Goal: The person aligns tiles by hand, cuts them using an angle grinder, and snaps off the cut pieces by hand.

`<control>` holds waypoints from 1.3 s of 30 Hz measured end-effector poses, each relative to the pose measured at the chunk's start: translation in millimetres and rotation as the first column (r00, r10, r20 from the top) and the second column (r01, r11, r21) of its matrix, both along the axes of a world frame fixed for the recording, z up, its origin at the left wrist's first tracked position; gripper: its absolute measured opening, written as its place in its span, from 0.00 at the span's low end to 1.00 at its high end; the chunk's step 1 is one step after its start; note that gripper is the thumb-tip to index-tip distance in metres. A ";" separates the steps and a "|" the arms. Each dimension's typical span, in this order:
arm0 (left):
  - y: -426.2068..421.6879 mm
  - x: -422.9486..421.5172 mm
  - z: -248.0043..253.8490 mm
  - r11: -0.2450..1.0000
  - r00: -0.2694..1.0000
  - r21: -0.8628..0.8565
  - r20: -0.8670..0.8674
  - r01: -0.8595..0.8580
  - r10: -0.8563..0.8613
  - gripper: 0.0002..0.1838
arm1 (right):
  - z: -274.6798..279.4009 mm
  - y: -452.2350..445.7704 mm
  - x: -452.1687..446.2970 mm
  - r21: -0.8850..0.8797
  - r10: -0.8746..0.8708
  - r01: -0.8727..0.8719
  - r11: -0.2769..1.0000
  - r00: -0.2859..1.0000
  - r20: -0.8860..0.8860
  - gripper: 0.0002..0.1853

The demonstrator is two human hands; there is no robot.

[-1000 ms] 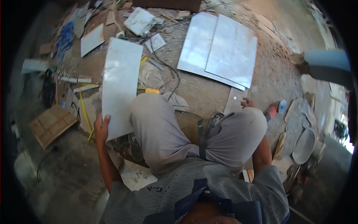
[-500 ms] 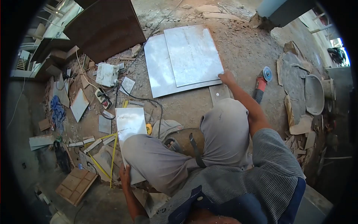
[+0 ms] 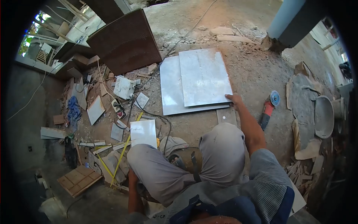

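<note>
Mostly behind the left knee now, the narrow tile gleams white; the right hand pinches the glossy upper tile, the left hand's grip unclear.

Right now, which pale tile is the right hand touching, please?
The top tile, overlapping the lower tile, with its near right corner in the right hand.

Glossy upper tile, seemingly overlapping lower tile
</note>
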State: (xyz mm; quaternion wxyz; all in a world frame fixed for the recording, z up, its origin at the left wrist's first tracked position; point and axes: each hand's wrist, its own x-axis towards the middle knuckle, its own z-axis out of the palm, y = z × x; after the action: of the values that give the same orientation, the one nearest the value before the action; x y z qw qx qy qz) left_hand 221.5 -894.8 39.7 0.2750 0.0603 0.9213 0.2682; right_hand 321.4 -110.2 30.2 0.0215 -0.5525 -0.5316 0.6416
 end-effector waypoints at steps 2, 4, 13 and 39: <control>-6.1 4.1 -5.8 0.995 0.998 -0.075 -0.004 0.069 -0.069 0.30 | 34.0 -15.3 -4.2 -0.167 -0.149 0.128 0.978 0.981 -0.121 0.21; -4.6 8.0 -8.1 0.991 0.997 -0.107 0.010 0.083 -0.082 0.30 | 42.0 -17.5 2.0 -0.335 -0.303 0.176 0.926 0.874 -0.380 0.22; 35.9 -17.7 -23.0 0.978 0.995 -0.185 0.060 0.093 -0.083 0.29 | 42.2 -34.0 -38.9 -0.696 -0.770 0.332 0.636 0.328 -0.547 0.24; 97.1 -63.9 -29.1 0.988 0.995 -0.141 0.086 0.060 -0.048 0.28 | 283.1 64.5 69.4 0.290 -0.208 0.491 0.821 0.731 -0.650 0.16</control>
State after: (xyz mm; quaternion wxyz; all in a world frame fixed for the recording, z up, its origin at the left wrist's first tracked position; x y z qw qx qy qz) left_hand 157.5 -797.7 10.5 0.3235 0.0543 0.9242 0.1957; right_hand 390.8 -45.7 313.3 0.4349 -0.3967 -0.5120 0.6256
